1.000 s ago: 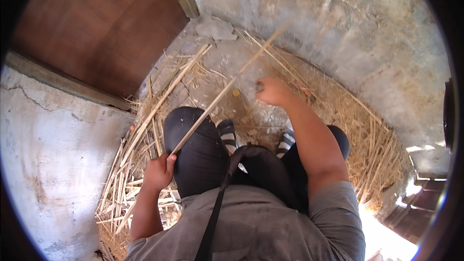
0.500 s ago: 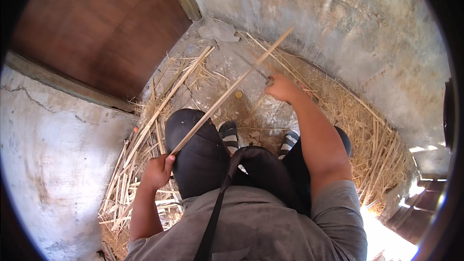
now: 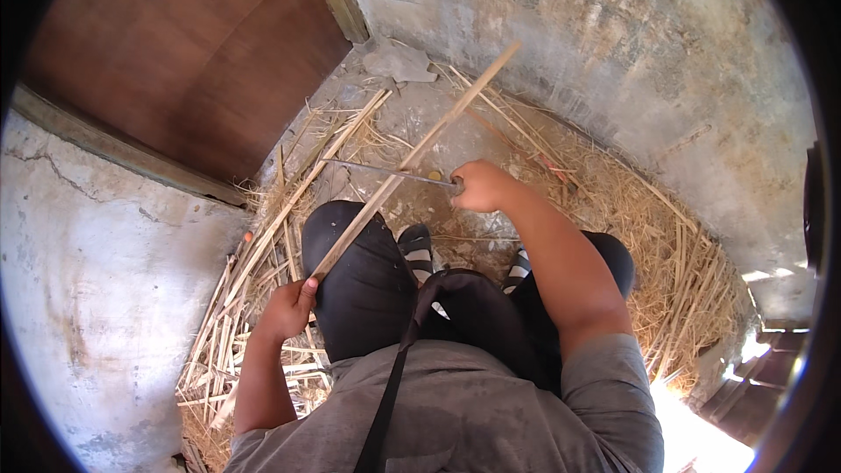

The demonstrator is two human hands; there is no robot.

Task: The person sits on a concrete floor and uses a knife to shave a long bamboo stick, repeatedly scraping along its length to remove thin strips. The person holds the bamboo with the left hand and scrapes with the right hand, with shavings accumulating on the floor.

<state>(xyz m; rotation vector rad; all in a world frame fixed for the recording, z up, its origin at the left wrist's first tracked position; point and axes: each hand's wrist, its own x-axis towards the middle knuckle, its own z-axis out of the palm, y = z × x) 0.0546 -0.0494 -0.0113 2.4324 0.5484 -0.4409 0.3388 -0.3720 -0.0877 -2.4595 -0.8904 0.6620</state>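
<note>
My left hand (image 3: 287, 311) is closed around the near end of a long, flat wooden strip (image 3: 438, 133), its thumb lying along the top. The strip slants up to the right over my left knee and past it, toward the far wall. In my right fist (image 3: 484, 186) is a knife (image 3: 368, 167), its handle mostly hidden by the fingers. Its thin, dark blade points left and crosses the strip around mid-length, beyond my knees. Whether the edge touches the wood or only passes over it I cannot tell.
Split strips (image 3: 263, 254) lie heaped on my left, by a brown panel (image 3: 193, 61). Fine shavings (image 3: 648, 245) and more strips pile along the wall (image 3: 613, 44) on my right. A flat stone (image 3: 399, 62) sits in the far corner. My sandalled feet (image 3: 415, 250) are below the strip.
My right hand has come nearer and a little left with the knife, whose blade has swung to point left. The strip's far end has shifted slightly left. The left hand stays put.
</note>
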